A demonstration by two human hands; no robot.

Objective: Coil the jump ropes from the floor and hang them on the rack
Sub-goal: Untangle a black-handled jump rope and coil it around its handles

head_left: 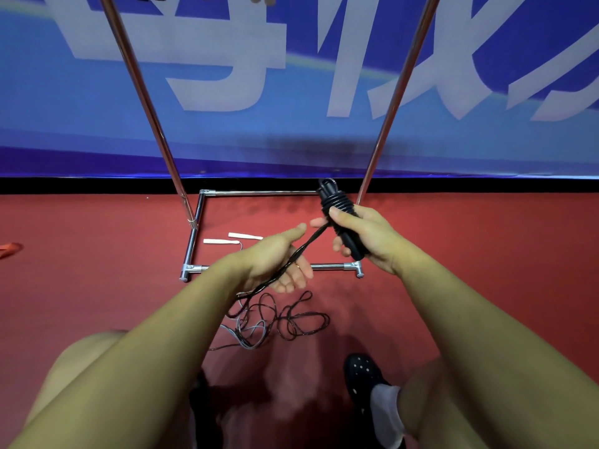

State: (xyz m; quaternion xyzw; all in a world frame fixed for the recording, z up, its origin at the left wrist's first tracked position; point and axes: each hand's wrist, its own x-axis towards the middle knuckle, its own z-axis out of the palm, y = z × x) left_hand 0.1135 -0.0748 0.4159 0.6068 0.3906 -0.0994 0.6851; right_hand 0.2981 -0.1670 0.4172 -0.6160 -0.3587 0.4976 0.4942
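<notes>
Before the rack (193, 244), my right hand (363, 236) clenches the black handles (348, 234); my left hand (278, 257), fingers relaxed, guides the rope (291, 257). The loose tail (tangled with a grey rope (249, 340)) could snag and drag it.

**Black rope, red floor, blue banner**

Black on the jump rope handles (345, 228) and on the cord wound round them. Black, faintly reddish, on the loose cord (291, 319) looped on the floor (97, 286), nearer than the rack base. Pale grey on a second cord (249, 338) tangled with it. Deep red across the floor. Shiny silver on the rack (194, 234). White on two handles (233, 238) lying inside the rack base. Blue on the banner (308, 137) beyond the rack, with large white characters. Orange on a strap (9, 249) far left of the rack. Black with small white dots on the shoe (363, 374), white on the sock (385, 413).
</notes>
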